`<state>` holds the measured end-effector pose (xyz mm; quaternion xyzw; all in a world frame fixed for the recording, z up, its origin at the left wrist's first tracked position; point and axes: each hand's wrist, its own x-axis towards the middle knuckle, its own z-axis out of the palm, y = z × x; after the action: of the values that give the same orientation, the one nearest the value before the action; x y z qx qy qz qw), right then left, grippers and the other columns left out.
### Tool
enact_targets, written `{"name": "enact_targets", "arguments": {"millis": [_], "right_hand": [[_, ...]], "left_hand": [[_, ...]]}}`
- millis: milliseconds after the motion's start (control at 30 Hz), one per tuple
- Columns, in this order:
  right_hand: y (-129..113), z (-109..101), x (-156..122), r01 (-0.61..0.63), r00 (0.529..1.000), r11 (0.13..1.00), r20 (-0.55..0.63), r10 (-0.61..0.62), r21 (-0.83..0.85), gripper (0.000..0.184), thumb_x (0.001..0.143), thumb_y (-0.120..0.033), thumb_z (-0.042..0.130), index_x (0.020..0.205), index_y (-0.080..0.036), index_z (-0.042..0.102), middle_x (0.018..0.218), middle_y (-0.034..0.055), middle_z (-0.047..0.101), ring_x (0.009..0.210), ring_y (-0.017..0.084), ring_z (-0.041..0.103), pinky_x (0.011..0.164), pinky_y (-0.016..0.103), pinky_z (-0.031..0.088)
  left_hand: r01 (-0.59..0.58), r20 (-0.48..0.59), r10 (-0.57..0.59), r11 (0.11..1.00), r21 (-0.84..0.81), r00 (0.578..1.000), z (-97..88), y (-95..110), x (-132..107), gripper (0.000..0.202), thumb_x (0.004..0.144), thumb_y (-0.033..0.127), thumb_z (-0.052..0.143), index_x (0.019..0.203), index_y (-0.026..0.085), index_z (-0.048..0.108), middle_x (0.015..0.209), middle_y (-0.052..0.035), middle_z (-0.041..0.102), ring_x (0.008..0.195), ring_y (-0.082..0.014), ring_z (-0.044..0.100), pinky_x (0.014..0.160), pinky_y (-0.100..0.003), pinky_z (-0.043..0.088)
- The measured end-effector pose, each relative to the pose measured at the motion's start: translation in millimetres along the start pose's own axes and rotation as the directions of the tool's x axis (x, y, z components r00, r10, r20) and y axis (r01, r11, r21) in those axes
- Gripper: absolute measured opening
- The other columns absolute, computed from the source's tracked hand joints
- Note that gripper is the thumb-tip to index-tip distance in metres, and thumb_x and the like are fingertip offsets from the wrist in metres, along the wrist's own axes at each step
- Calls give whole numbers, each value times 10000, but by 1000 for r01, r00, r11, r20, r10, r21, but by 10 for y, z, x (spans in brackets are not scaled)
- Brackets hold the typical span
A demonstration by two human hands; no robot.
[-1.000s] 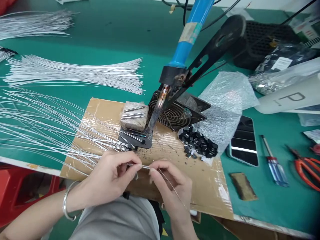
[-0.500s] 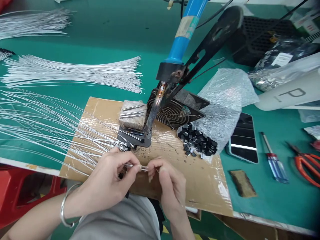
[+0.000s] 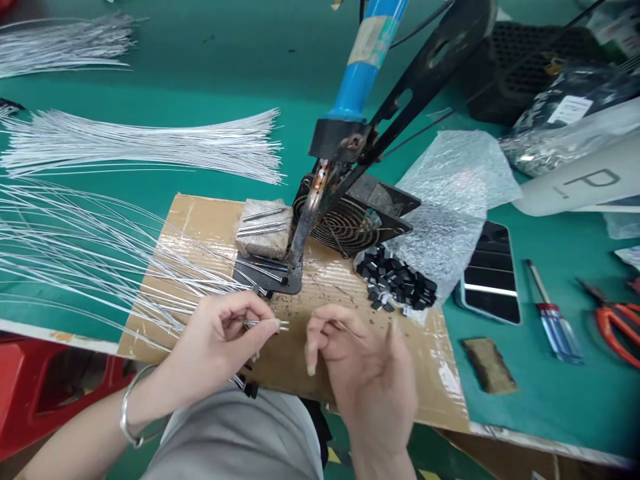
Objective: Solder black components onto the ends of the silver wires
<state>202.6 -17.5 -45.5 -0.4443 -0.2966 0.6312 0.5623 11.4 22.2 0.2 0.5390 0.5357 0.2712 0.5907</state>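
My left hand [image 3: 227, 340] pinches thin silver-white wires [image 3: 284, 326] between thumb and forefinger, with their bare ends sticking out to the right. Below that hand hang small black ends [image 3: 250, 389], partly hidden; I cannot tell how they join the wires. My right hand [image 3: 367, 367] is apart from the wires, its fingers loosely spread and nothing visible in them. Both hands are over the cardboard sheet [image 3: 420, 373]. To the left fan out long white wires [image 3: 115, 247], some with black ends near the blue-handled soldering iron [image 3: 367, 60].
The iron's bent tip points down beside a block [image 3: 265, 230] with metal rods on it. Behind stands a small fan [image 3: 345, 227]. Black plastic pieces [image 3: 395, 277] spill from bubble wrap [image 3: 450, 187]. At right lie a phone [image 3: 493, 273], a screwdriver [image 3: 557, 327] and orange-handled pliers [image 3: 617, 327].
My right hand has let go near the wire ends, opened and moved right. My left hand still pinches the wires, slightly further left and higher. The black ends below it show more.
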Motion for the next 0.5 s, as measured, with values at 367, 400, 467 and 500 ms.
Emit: {"name": "enact_targets", "arguments": {"millis": [367, 400, 467, 500], "right_hand": [[159, 245, -80, 40, 999, 989, -23, -44, -140, 111, 957, -317, 768, 973, -290, 875, 772, -4, 658, 516, 69, 533, 464, 196, 431], [159, 248, -78, 29, 999, 993, -25, -32, -114, 105, 952, -319, 775, 965, -288, 874, 771, -5, 658, 508, 64, 529, 458, 192, 426], [162, 245, -71, 6, 1000, 997, -29, -9, -79, 95, 943, -325, 787, 945, -283, 871, 771, -8, 655, 497, 54, 520, 452, 185, 408], [164, 243, -66, -5, 999, 998, -34, 3, -68, 93, 938, -331, 793, 933, -279, 869, 763, -12, 647, 496, 49, 514, 453, 182, 396]], "left_hand": [[-47, -33, 47, 999, 4, 998, 28, -65, -30, 257, 963, 355, 659, 785, 171, 684, 658, -6, 608, 571, -117, 488, 494, -222, 357], [-44, -37, 44, 999, 18, 998, 30, -76, -36, 264, 968, 363, 653, 784, 176, 677, 653, -4, 600, 565, -118, 479, 488, -225, 352], [-41, -40, 43, 998, 36, 998, 38, -96, -46, 270, 975, 373, 642, 785, 183, 664, 644, 3, 579, 557, -118, 459, 484, -230, 345], [-41, -41, 43, 998, 41, 998, 43, -104, -48, 273, 977, 376, 636, 786, 184, 659, 638, 9, 560, 553, -117, 442, 483, -232, 336]]}}
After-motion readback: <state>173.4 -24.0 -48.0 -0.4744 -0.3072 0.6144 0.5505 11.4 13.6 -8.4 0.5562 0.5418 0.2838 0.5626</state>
